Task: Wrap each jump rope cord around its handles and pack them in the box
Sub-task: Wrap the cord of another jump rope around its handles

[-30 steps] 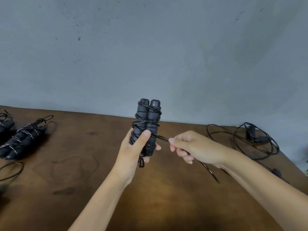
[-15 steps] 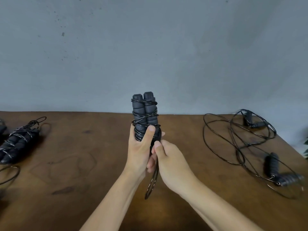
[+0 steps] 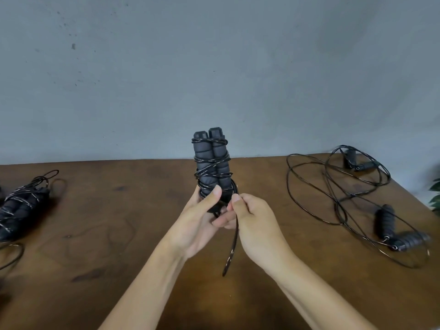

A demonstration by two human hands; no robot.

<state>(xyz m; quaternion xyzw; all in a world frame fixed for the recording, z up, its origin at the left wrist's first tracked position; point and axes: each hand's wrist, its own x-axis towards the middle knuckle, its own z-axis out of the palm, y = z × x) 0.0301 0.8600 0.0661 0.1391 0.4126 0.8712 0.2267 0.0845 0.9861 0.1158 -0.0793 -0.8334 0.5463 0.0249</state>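
Above the bench (image 3: 123, 234) middle, the left hand (image 3: 198, 217) grips two upright handles (image 3: 212, 163) bound with cord, its fingers curled round their base; the right hand (image 3: 254, 220) pinches the cord's loose end (image 3: 234, 241). One wrapped bundle (image 3: 21, 210) lies at the left edge, two unwrapped ropes (image 3: 345, 194) near the right edge

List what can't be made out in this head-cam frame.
- Box: absent from the head view.
- Bottom ends of the held handles: covered by the left hand and right hand.
- Cord tail: where it tucks in is hidden behind the fingers.
- Wrapped rope: cut by left edge.
- Loose rope handles: blurred.
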